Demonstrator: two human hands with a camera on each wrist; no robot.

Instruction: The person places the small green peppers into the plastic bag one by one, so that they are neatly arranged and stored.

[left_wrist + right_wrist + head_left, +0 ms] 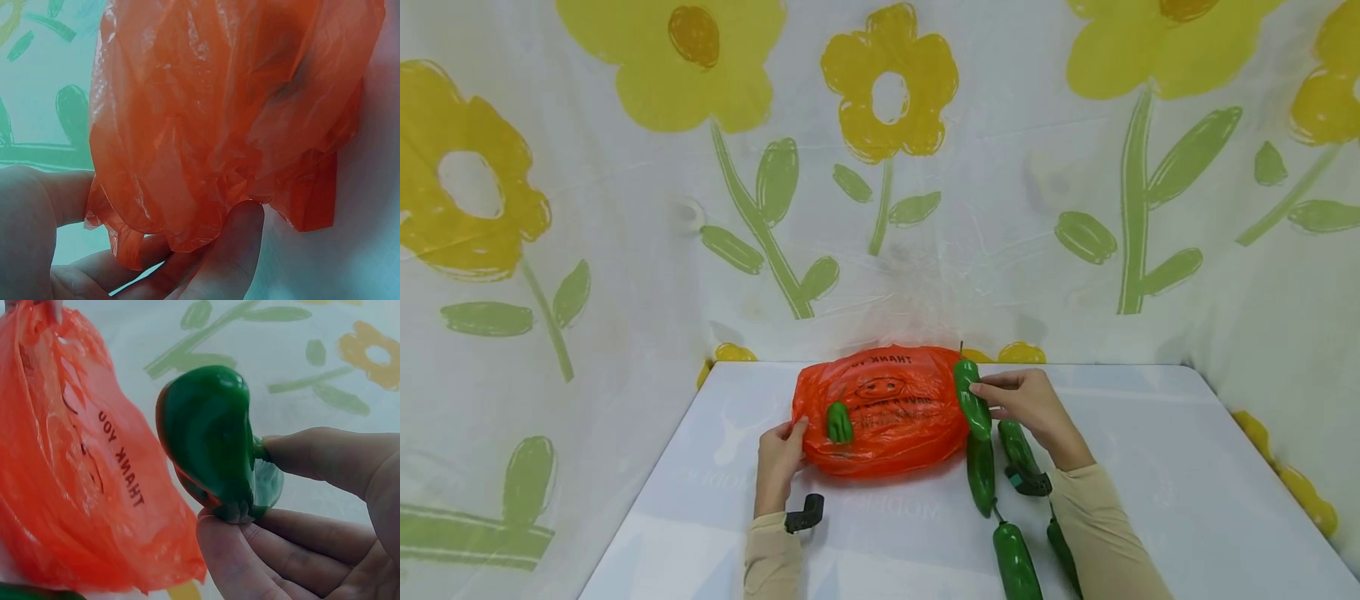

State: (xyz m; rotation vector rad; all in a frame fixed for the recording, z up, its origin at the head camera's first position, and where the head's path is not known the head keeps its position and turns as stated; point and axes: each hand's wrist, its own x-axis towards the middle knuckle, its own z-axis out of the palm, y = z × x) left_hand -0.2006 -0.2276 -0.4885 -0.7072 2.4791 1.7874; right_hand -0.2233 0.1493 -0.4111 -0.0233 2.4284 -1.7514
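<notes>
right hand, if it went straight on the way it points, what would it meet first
Past the green pepper it pinches, the right hand would likely meet the red plastic bag first, though depth is unclear.

The red bag (887,429) bears a mirrored "THANK YOU" and, seemingly, "HAVE A NICE" beneath.

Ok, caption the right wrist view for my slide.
Right-hand fingers pinch a green pepper beside a red bag whose THANK YOU reads backwards.

Crinkled, shiny plastic is shown by the bag (883,408) between the hands (1032,404); smooth gloss by the held pepper (972,402); soft sheen by the tabletop (895,550) beneath.
</notes>
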